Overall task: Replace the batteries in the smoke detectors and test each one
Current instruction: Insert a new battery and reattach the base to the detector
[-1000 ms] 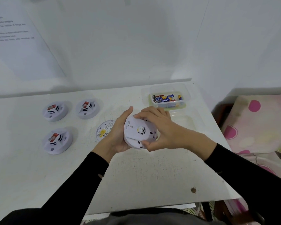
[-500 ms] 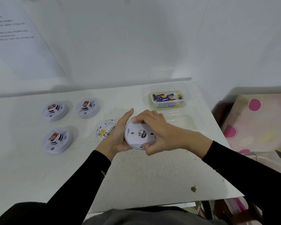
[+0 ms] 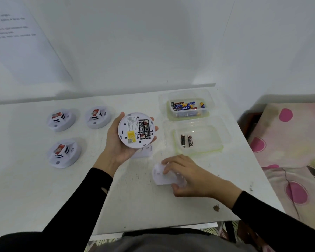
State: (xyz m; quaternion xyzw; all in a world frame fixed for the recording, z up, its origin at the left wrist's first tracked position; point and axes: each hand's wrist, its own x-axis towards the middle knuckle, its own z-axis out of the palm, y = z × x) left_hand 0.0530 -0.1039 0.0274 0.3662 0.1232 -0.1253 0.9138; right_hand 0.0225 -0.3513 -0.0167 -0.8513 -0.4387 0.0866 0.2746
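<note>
Left hand fingers grasping opened smoke detector, batteries exposed; right hand fingers clenched on cover at 5 o'clock. Tilting risks spilling batteries.

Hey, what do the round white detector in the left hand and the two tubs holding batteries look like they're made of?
Round white smoke detector: apparently matte moulded plastic, with slots and little glare. Both clear tubs, far and near: thin see-through plastic, batteries visible through the walls, rims green-tinted.

Three detectors lie left on the table, two containers right.
</note>
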